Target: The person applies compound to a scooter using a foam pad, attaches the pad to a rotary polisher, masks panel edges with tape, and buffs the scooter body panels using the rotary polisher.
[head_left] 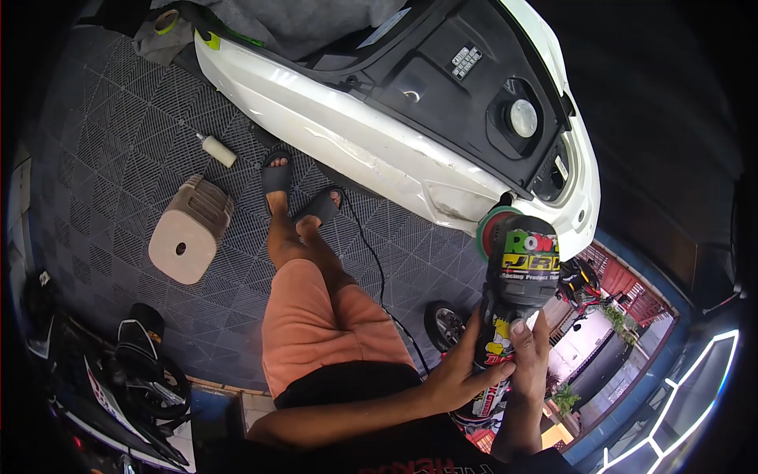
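Note:
Both hands are on a black power polisher [517,284] covered in stickers, at the lower right. My left hand [462,367] wraps round its body from the left side. My right hand [530,355] holds it from the right, with the thumb over the stickered handle. The polisher's round pad [489,233], green and red at the edge, is against or very close to the rear side of a white scooter body panel [395,162]; whether they touch is unclear. A round cap [523,118] sits in the scooter's black inner section.
A beige stool [185,241] and a bottle [217,150] stand or lie on the dark patterned floor mat [118,197]. A black cable [381,276] runs past my legs. Grey cloth with a tape roll [166,22] is at the top left. Other motorbikes [150,359] are at the edges.

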A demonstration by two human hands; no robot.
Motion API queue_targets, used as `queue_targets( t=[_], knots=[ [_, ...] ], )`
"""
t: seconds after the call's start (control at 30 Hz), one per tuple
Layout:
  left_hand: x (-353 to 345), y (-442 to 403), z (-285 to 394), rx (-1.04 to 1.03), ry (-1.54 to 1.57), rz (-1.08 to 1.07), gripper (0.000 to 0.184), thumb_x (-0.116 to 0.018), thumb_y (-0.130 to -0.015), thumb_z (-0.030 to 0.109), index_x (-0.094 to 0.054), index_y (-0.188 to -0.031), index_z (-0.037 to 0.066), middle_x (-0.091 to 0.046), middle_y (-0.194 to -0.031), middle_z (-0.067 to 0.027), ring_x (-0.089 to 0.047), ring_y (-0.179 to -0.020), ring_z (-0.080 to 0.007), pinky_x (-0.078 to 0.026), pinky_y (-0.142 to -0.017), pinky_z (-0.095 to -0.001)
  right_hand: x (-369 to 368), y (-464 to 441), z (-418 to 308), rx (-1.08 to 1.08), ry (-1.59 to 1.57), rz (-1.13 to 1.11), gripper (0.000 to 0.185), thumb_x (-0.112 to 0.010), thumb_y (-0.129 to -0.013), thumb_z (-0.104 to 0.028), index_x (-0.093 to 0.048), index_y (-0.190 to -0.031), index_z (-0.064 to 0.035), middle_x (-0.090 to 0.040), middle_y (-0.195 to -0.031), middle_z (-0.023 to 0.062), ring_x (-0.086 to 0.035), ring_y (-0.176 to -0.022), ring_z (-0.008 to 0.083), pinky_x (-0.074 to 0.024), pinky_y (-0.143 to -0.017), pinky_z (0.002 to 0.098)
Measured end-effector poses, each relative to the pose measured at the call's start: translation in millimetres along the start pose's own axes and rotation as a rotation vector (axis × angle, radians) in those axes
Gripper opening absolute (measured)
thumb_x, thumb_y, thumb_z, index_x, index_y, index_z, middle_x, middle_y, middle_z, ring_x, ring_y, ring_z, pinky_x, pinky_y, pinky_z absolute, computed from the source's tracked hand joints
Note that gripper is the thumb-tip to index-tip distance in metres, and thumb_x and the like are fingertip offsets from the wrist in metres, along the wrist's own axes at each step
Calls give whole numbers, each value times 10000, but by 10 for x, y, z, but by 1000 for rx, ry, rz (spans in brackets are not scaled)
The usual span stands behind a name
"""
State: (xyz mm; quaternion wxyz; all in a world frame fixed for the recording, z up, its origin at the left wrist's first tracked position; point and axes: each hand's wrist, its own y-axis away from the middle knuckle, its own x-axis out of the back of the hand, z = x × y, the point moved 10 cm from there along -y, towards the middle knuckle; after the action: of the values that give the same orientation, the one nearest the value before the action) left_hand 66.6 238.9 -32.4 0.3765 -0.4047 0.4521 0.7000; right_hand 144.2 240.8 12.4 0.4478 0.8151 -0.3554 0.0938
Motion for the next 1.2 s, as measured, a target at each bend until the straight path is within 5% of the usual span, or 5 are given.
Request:
queue_targets(
  t=[0.5, 0.6, 0.7, 1.2],
  knots=[
    [18, 103, -112, -58, -67, 29, 886, -641, -872, 178, -8, -1456, -31, -325, -1398, -210, -355, -1307, -264, -298, -1062, -361, 40, 64, 189, 6, -58, -40, 548, -619, -889, -255, -392, -1300, 28, -554, -1158, 119, -529, -1034, 173, -424, -900, 310],
    [-1, 99, -109, -93, -137, -31, 895, -598, -888, 80, 91, -1453, -12, -289, -1419, -175, -336, -1313, -236, -300, -1058, -340, 56, 56, 184, 27, -69, -26, 536, -622, -888, -256, -402, -1287, 26, -555, -1150, 115, -527, -1024, 166, -425, -891, 305],
    [42, 95, -169, -6, 27, 36, 890, -652, -863, 175, -21, -1457, -31, -342, -1390, -206, -360, -1304, -253, -298, -1061, -353, 22, 34, 173, 21, -55, -46, 540, -624, -887, -261, -409, -1289, 27, -557, -1146, 109, -529, -1015, 162, -424, -888, 303],
    [88, 194, -342, -25, -138, 33, 897, -633, -877, 194, 13, -1453, -39, -352, -1378, -227, -394, -1282, -266, -329, -1042, -355, 33, 71, 405, 54, -172, -115, 492, -590, -900, -177, -398, -1309, 19, -555, -1154, 105, -524, -1031, 153, -425, -889, 293]
  ],
)
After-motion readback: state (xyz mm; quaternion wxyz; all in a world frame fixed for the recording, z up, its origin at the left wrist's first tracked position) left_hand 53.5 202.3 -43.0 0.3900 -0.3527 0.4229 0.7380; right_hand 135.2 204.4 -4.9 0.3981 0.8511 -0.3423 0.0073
